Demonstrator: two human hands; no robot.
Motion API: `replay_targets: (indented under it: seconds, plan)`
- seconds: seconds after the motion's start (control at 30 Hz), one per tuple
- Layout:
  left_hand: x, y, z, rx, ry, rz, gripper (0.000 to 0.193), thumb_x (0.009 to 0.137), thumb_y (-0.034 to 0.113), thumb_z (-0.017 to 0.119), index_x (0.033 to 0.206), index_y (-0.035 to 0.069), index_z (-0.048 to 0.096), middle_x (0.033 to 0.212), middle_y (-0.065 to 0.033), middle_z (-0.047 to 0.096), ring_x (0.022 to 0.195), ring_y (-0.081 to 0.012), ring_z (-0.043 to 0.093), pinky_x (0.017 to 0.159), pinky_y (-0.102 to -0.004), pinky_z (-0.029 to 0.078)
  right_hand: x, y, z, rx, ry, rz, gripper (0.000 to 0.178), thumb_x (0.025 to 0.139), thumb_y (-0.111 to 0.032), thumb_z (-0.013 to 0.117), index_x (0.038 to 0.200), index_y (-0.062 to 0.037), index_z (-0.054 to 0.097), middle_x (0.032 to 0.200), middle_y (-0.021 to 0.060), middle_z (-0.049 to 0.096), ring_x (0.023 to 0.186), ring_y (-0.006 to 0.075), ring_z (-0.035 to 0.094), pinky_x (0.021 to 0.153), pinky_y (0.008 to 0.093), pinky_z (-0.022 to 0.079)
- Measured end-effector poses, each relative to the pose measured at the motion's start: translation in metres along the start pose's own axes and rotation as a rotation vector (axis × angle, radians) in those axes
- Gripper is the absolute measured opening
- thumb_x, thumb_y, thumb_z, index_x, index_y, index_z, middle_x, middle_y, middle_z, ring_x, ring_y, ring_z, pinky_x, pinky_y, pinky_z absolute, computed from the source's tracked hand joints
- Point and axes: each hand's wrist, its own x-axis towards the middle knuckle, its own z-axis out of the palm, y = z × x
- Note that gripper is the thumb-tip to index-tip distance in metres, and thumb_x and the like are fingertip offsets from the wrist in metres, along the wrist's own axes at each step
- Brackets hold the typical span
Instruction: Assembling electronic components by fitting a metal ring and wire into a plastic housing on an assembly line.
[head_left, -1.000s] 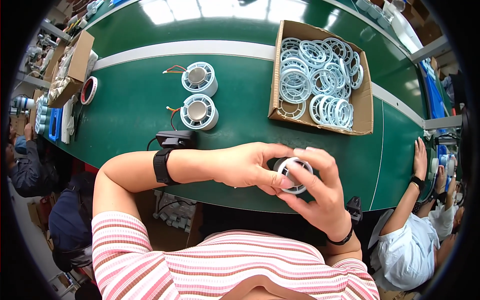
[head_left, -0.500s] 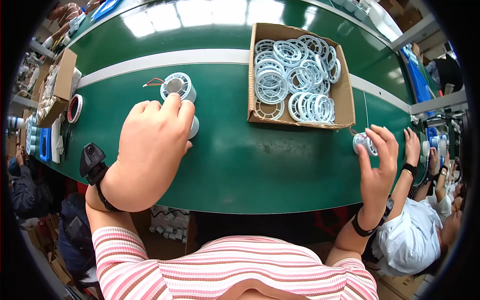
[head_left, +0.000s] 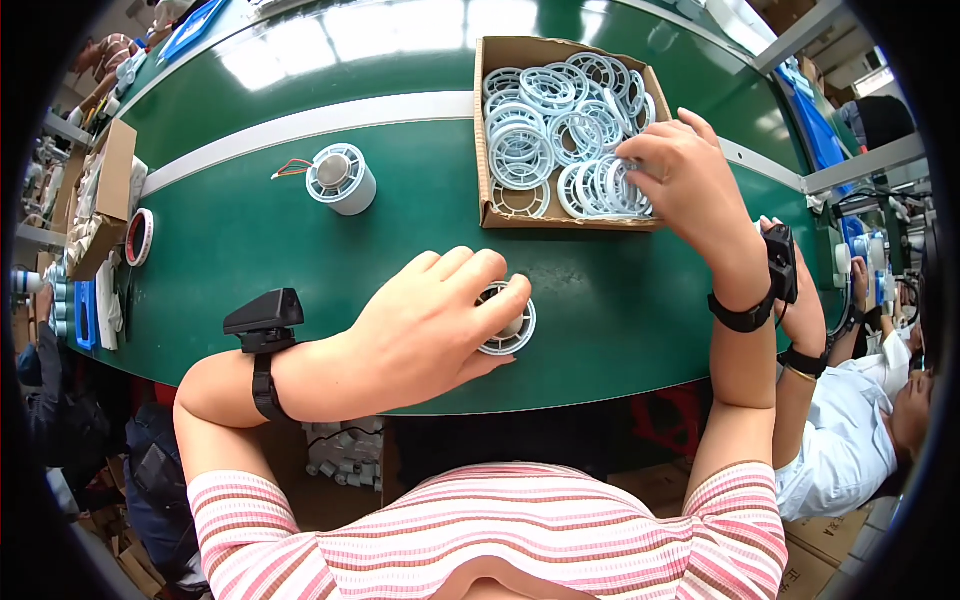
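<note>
My left hand (head_left: 430, 320) is closed around a round light-blue plastic housing (head_left: 527, 332) with a metal motor in its middle, at the table's near side. Its fingers lie over the top and hide part of it. Over the near right corner of a cardboard box (head_left: 482, 160), my right hand (head_left: 690, 180) has thumb and fingers bent around a light-blue spoked plastic ring (head_left: 628, 190). Its fingertips partly cover that ring. A second motor housing (head_left: 345, 185) stands upright by itself at the left, with thin red and white wires sticking out.
Several light-blue rings (head_left: 520, 150) fill the box. A roll of tape (head_left: 140, 237) and another cardboard box (head_left: 105, 200) are at the left edge. To my right, a co-worker's hand (head_left: 802, 310) reaches beside my right forearm. A white strip (head_left: 400, 108) crosses the green table.
My left hand has moved right and nearer with a housing. My right hand has left the small housing at the right and swung up to the box of rings.
</note>
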Motion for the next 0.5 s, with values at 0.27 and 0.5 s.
replay_targets:
  seconds: [0.27,0.5]
  plan:
    - [0.004,-0.011,0.020,-0.408,-0.042,-0.132,0.062,0.082,0.019,0.081,0.133,0.011,0.047,0.120,-0.0165,0.054,0.083,-0.0388,0.068,0.068,-0.0449,0.057,-0.037,-0.046,-0.013,0.351,0.414,0.081,0.026,0.087,0.002,0.071,0.113,-0.0037,0.073,0.099,0.0096,0.068,0.077,0.0222,0.067,0.067,0.0298,0.053]
    - [0.006,-0.010,0.028,-0.403,0.006,-0.144,0.063,0.083,0.019,0.081,0.135,0.011,0.046,0.122,-0.0147,0.056,0.085,-0.0367,0.069,0.068,-0.0431,0.058,-0.060,-0.061,-0.011,0.497,0.351,0.146,0.031,0.085,0.006,0.073,0.115,-0.0018,0.073,0.102,0.0106,0.068,0.083,0.0175,0.066,0.070,0.0273,0.053]
